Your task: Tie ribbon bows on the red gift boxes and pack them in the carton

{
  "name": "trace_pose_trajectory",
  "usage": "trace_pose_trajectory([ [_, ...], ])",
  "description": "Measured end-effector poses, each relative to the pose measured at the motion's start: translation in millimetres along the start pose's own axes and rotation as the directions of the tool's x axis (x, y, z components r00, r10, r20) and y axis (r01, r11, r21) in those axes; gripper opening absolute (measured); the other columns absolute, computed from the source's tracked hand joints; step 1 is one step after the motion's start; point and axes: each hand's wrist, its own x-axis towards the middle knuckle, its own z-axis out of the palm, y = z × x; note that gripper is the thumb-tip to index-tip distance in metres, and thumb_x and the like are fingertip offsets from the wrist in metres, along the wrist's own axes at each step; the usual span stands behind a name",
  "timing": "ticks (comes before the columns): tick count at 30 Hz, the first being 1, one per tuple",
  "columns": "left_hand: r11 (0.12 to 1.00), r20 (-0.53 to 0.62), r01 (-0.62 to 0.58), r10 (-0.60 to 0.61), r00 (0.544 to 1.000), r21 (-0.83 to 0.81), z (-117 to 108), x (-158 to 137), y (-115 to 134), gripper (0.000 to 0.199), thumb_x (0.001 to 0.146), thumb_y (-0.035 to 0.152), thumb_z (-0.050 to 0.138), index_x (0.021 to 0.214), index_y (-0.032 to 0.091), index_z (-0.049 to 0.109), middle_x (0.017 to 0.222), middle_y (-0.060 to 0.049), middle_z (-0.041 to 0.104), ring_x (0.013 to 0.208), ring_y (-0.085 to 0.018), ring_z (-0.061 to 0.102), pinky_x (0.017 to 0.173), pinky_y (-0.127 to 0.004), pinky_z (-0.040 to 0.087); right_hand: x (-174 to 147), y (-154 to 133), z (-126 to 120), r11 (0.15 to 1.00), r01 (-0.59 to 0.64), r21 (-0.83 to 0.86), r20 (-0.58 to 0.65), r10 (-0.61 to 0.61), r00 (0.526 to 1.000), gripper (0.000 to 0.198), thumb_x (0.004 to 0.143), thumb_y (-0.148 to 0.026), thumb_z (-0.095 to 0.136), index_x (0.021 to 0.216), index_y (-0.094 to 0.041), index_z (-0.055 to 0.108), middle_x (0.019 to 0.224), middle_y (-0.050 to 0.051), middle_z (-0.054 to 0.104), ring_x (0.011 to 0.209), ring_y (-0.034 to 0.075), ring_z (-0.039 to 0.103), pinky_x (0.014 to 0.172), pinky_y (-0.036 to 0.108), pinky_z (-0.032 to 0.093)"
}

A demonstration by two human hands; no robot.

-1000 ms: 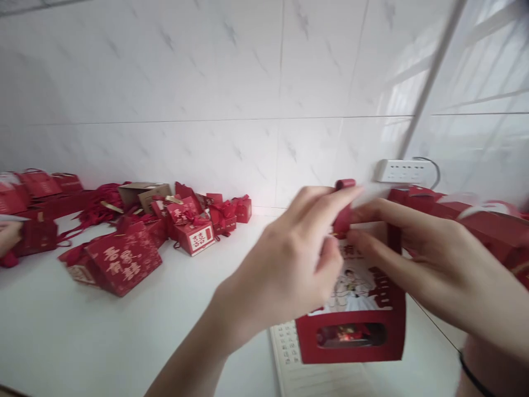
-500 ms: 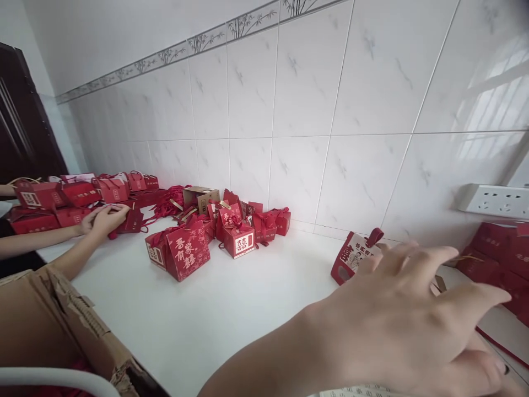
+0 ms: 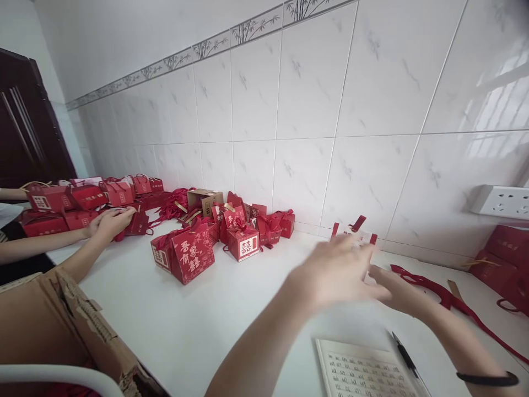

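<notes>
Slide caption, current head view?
Left hand and right hand at a red-and-white box, beyond a notebook and pen.

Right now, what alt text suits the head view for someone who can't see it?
A person's left hand and right hand are at a partly hidden red-and-white gift box. A notebook and black pen lie nearer; leftward are red gift boxes and another person's hands.

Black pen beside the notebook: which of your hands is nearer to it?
Right. The right hand is just beyond the tip of the black pen; the left hand is farther away, beyond and left.
</notes>
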Motion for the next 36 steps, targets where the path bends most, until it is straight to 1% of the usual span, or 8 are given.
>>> trace_pose_trajectory([
  [3,0.885,-0.223,0.464,-0.444,0.868,0.046,4.6,11.9,-66.9,0.068,0.071,0.037,0.063,0.13,0.017,0.038,0.14,-0.016,0.033,0.129,-0.033,0.03,0.102,-0.047,0.032,-5.9,-7.4,-7.2,0.888,-0.135,-0.44,0.152,0.222,0.963,0.058,0.064,-0.053,0.058,0.112,-0.022,0.063,0.106,0.011,0.062,0.1,0.038,0.055,0.086,0.051,0.043],
  [6,0.599,-0.663,0.747,-0.688,0.295,-0.289,27.9,8.7,-135.6,0.074,0.07,0.031,0.063,0.133,0.014,0.03,0.145,-0.018,0.023,0.134,-0.034,0.018,0.106,-0.049,0.022,-19.8,-27.4,-12.4,0.775,-0.115,-0.621,0.197,0.296,0.935,0.059,0.075,-0.051,0.05,0.128,-0.025,0.051,0.114,0.007,0.059,0.108,0.033,0.052,0.087,0.044,0.045],
  [11,0.383,-0.656,0.713,-0.741,-0.142,-0.588,74.0,-22.4,-205.1,0.08,0.071,0.04,0.06,0.132,0.009,0.018,0.14,-0.029,0.02,0.131,-0.04,0.023,0.098,-0.057,0.029,-32.4,-51.4,-10.1,0.768,-0.132,-0.627,0.18,0.307,0.935,0.057,0.08,-0.045,0.046,0.133,-0.026,0.043,0.121,0.007,0.054,0.109,0.029,0.052,0.09,0.043,0.043],
  [17,0.447,-0.674,0.663,-0.729,-0.118,-0.6,90.9,-32.3,-214.8,0.073,0.074,0.047,0.056,0.129,0.013,0.023,0.125,-0.022,0.04,0.121,-0.034,0.039,0.097,-0.053,0.033,-36.6,-52.5,-6.0,0.784,-0.103,-0.612,0.202,0.281,0.938,0.054,0.077,-0.044,0.051,0.128,-0.025,0.049,0.115,0.008,0.058,0.103,0.03,0.056,0.083,0.043,0.047],
  [23,0.605,-0.707,0.681,-0.685,0.179,-0.414,98.0,-29.1,-201.7,0.089,0.061,0.038,0.069,0.132,0.016,0.022,0.138,-0.022,0.028,0.129,-0.037,0.027,0.101,-0.054,0.028,-42.6,-53.4,-7.7,0.762,-0.08,-0.642,0.188,0.257,0.948,0.053,0.08,-0.044,0.051,0.13,-0.025,0.048,0.116,0.008,0.057,0.104,0.03,0.055,0.081,0.043,0.048],
  [26,0.65,-0.755,0.623,-0.64,0.141,-0.435,91.2,-28.0,-198.0,0.082,0.063,0.03,0.066,0.131,0.014,0.023,0.13,-0.021,0.035,0.126,-0.035,0.031,0.101,-0.051,0.031,-48.5,-58.4,-8.1,0.758,-0.023,-0.652,0.181,0.186,0.966,0.05,0.083,-0.045,0.049,0.129,-0.025,0.047,0.114,0.009,0.058,0.107,0.031,0.052,0.084,0.045,0.047],
  [31,0.966,-0.964,0.185,-0.213,0.157,-0.183,45.7,-7.8,-162.6,0.08,0.066,0.041,0.062,0.128,0.011,0.02,0.128,-0.021,0.032,0.125,-0.029,0.033,0.106,-0.04,0.029,-61.1,-88.0,-4.4,0.799,0.225,-0.557,0.022,-0.256,0.966,0.042,0.088,-0.05,0.044,0.12,-0.025,0.052,0.103,0.008,0.06,0.097,0.03,0.057,0.075,0.04,0.05],
  [36,0.96,-0.933,-0.254,0.195,0.303,0.118,13.5,17.4,-83.2,0.097,0.061,0.056,0.063,0.13,0.019,0.007,0.127,-0.018,0.032,0.117,-0.03,0.042,0.098,-0.045,0.037,-75.8,-116.6,-5.0,0.836,0.411,-0.364,-0.361,-0.533,0.765,0.051,0.089,-0.056,0.043,0.128,-0.023,0.04,0.123,0.011,0.047,0.105,0.029,0.052,0.081,0.041,0.05],
])
